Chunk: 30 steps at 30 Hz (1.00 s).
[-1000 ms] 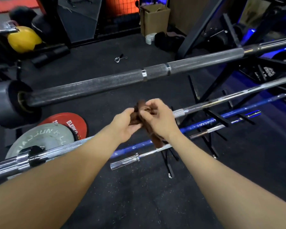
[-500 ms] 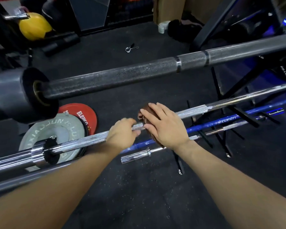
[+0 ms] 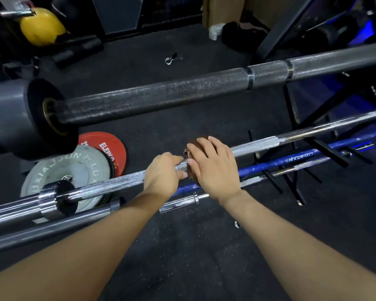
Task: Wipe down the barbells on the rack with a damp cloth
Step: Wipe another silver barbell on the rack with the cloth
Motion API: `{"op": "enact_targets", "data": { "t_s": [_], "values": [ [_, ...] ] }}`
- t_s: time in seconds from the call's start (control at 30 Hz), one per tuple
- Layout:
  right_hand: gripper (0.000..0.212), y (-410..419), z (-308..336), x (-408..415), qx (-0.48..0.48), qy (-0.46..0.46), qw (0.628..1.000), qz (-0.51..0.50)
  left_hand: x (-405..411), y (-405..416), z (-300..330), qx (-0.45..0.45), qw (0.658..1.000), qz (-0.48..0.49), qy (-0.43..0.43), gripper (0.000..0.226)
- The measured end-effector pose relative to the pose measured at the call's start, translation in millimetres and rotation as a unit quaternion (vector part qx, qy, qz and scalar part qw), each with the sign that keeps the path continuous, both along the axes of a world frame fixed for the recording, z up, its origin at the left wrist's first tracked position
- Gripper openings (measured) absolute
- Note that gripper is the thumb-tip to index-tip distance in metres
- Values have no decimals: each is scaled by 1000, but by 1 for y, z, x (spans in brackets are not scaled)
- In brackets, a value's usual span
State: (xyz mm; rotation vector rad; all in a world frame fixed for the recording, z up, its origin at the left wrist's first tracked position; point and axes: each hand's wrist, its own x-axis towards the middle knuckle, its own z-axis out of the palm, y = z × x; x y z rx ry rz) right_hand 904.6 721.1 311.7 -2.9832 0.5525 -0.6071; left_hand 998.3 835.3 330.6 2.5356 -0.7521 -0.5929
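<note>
Your left hand (image 3: 163,172) grips the silver barbell (image 3: 122,181); beside it, your right hand (image 3: 213,164) wraps the brown cloth (image 3: 192,141) around it, unchanged since half a second ago.

Weight plates: a red plate (image 3: 109,146) and a grey plate (image 3: 74,170) lean together on the dark floor (image 3: 182,246), the red one behind.
Collar clip: a small spring clip (image 3: 172,59) lies alone on the floor.
Yellow ball (image 3: 41,27): top left, among dark gear.
Cardboard box (image 3: 221,9): top centre, with a white roll (image 3: 215,31) just beside it.
</note>
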Motion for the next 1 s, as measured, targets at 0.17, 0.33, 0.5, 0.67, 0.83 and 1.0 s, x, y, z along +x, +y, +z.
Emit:
{"op": "enact_targets", "data": {
  "t_s": [0.17,0.33,0.5,0.67,0.83,1.0],
  "values": [
    [33,-11,28,57,119,232,963,-61,-2,1,3,11,1000,-5,-16,35],
    [29,8,5,16,17,7,999,-51,-4,-1,11,16,1000,-5,-14,21],
    [31,-21,2,19,-55,-4,998,22,-4,-2,17,53,999,-3,0,32],
    [34,-100,2,-23,-47,-1,996,-73,-8,-8,17,65,997,26,15,30],
    [29,-64,3,-9,17,-30,988,-148,-12,-15,21,94,995,43,5,43],
    [26,-38,2,-6,34,-44,998,2,-13,-13,27,127,991,26,-14,35]
  ]
}}
